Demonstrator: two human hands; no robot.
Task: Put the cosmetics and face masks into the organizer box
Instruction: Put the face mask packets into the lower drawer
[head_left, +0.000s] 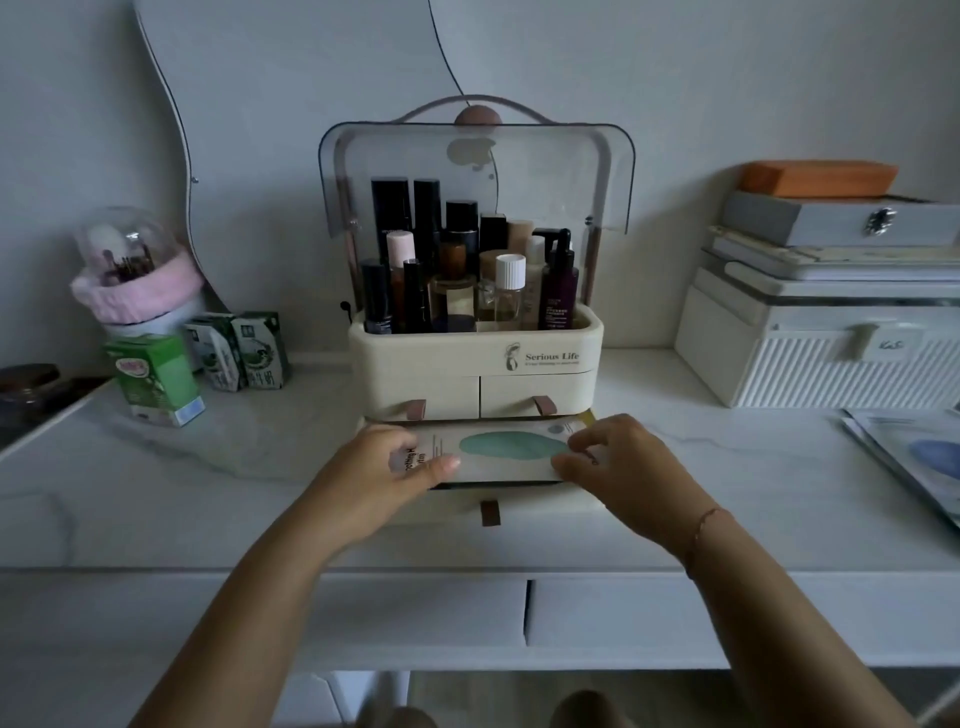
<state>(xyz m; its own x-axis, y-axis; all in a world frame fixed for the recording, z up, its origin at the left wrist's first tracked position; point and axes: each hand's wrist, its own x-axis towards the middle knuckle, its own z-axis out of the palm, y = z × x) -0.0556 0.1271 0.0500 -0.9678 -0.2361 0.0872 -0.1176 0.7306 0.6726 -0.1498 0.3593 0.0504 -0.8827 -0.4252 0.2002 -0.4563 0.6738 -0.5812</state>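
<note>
Fingers (574, 441) of the right hand (623, 462) curl down onto the right end of the face mask packet (498, 452), with the thumb at its near edge. The left hand (384, 467) pinches the left end, thumb flat on top. Both hands grip the packet; neither is spread wide.

Handling: treat the packet as light, thin and flexible, with a smooth skin that is likely to slip. Held at one end only, it would probably sag, so take hold at both short ends, as shown. It may be a small stack rather than a single sachet; the view does not settle this.

Orientation: the long axis runs left to right, parallel to the front of the organizer box (475, 364). The printed face is up and the packet lies nearly flat.

Location: the packet is directly over the pulled-out bottom drawer (530, 501), just in front of the two small upper drawers. Whether it touches the drawer rim cannot be told.

Surroundings: cosmetics bottles (457, 280) stand upright in the top tray under the raised clear lid (467, 171). Further mask packets (919, 457) lie on the desk (208, 493) at far right.
</note>
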